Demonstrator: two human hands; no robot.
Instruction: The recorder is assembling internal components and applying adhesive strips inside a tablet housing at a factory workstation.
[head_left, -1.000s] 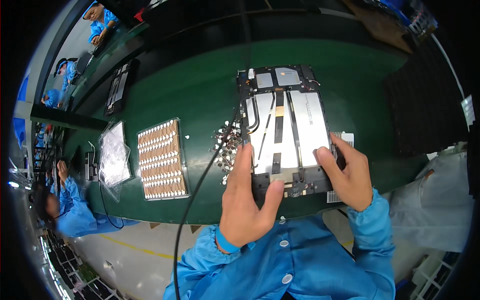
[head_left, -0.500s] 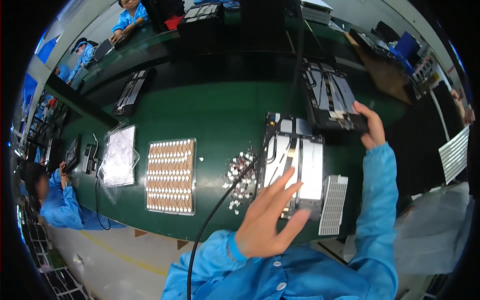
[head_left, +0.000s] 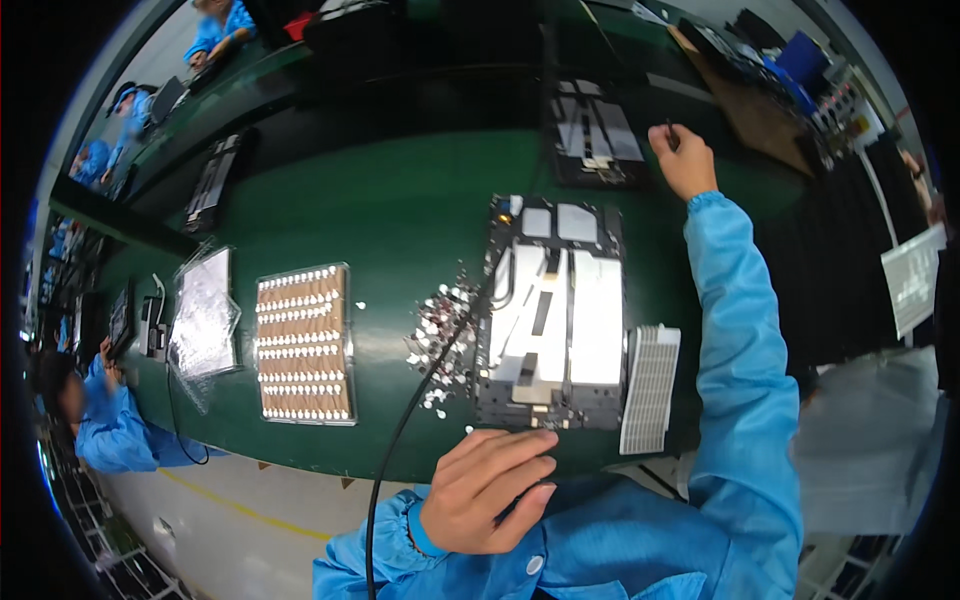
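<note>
My left hand (head_left: 488, 492) hovers by the near edge of an opened tablet-like device (head_left: 596, 300), its fingers loosely bent, the thumb apart, and nothing in them. That device lies on the green bench, with silver battery panels, black strips and a dark frame showing. Farther out, my right hand (head_left: 690, 162) is closed in a pinch around a small dark thing (head_left: 672, 138) too small to make out. Just left of it a second opened device (head_left: 596, 135) rests on the bench, apart from the hand.
Left of the near device lies a pile of small white and dark bits (head_left: 445, 335). A clear tray (head_left: 304, 343) holds rows of white-ended brown pieces. On the device's right is a sheet of pale strips (head_left: 651, 390). A black cable (head_left: 398, 440) crosses in front. Co-workers sit at left.
My right hand has let go of the second device, now lying farther back, and closed into a pinch. My left hand has drawn back toward me from above the near device.
</note>
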